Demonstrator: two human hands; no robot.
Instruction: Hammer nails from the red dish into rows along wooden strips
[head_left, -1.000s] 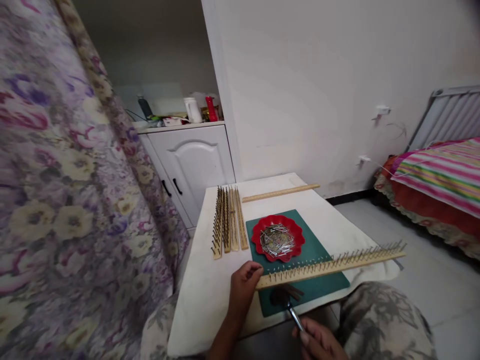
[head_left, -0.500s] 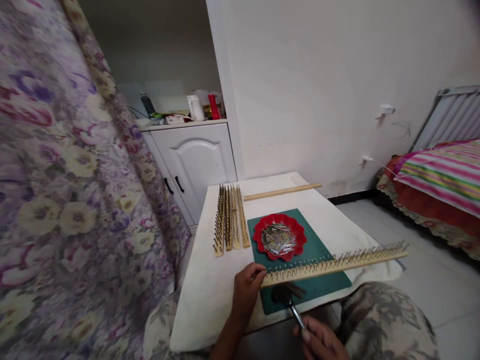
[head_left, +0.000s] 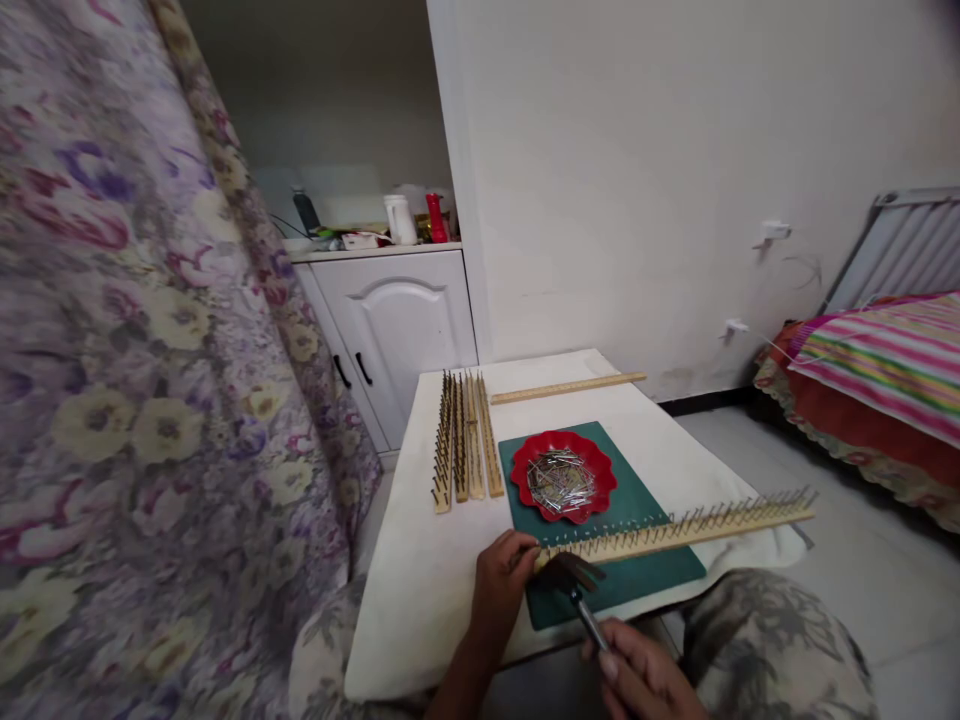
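My right hand (head_left: 637, 668) grips a hammer (head_left: 592, 620) by its metal handle. The dark, slightly blurred hammer head is at the left end of a long wooden strip (head_left: 667, 538), overlapping its near edge in view. Many upright nails stand along this strip, some leaning toward its right end. At that left end my left hand (head_left: 504, 578) is closed in a pinch; what lies between thumb and fingers is too small to make out. Under the strip is a green mat (head_left: 637, 585). A red scalloped bowl (head_left: 606, 470) of loose nails stands on the mat behind the strip.
Several nail-studded wooden strips (head_left: 472, 450) lie side by side at the table's left. Another strip (head_left: 568, 388) lies along the back of the white-covered table (head_left: 420, 590). The long strip overhangs the table on the right. My knees are beneath the front edge.
The hammer head has risen from below the strip's near edge to over its left end. My left hand keeps its pinch there. The whole view has shifted slightly.
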